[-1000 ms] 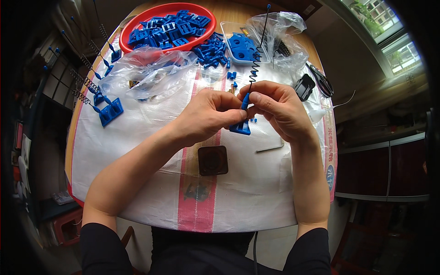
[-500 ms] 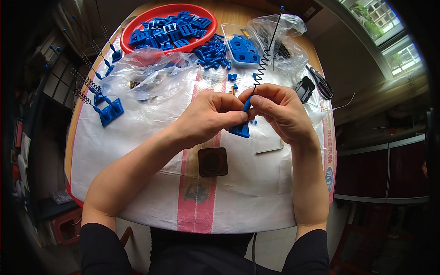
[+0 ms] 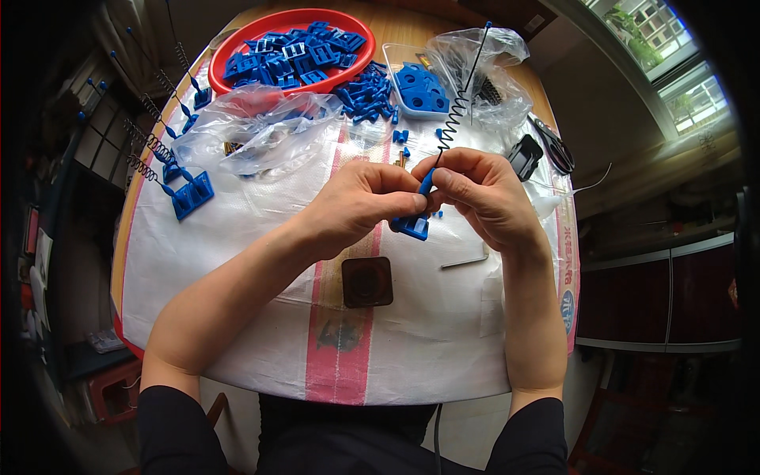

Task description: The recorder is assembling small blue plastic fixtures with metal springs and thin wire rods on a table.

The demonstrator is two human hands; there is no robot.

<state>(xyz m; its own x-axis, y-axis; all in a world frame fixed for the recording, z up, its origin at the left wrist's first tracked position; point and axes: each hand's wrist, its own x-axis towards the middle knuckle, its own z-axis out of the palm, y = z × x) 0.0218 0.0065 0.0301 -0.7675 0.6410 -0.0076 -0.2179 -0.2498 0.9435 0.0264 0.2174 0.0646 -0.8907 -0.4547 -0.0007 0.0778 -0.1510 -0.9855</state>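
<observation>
Two bare hands meet on one small assembly held above the table (image 3: 396, 22), toward the far half and right of its middle: a blue base (image 3: 411, 229), a blue sleeve (image 3: 427, 180) rising from it, and a black coiled wire (image 3: 454, 115) leaning up toward the far right corner. The left hand (image 3: 360, 202) has thumb and fingers closed around the joint of base and sleeve; the right hand (image 3: 484, 194) pinches the sleeve between thumb and forefinger, its other fingers curled loosely. How firmly the parts are seated is hidden by the fingertips.

An uneven push or twist could seat the sleeve crooked or slip the base from the left fingers. The long, springy wire could sway and snag on the clear bag (image 3: 514, 95) behind it. Small blue bits (image 3: 438, 214) lie just beyond the hands, where a lowered knuckle might scatter them.

Nearer the front edge lie a dark square block (image 3: 367, 282) and, to its right, an L-shaped metal rod (image 3: 465, 263). Along the far edge stand a red tray (image 3: 370, 59) of blue parts and a clear tub (image 3: 393, 77).
</observation>
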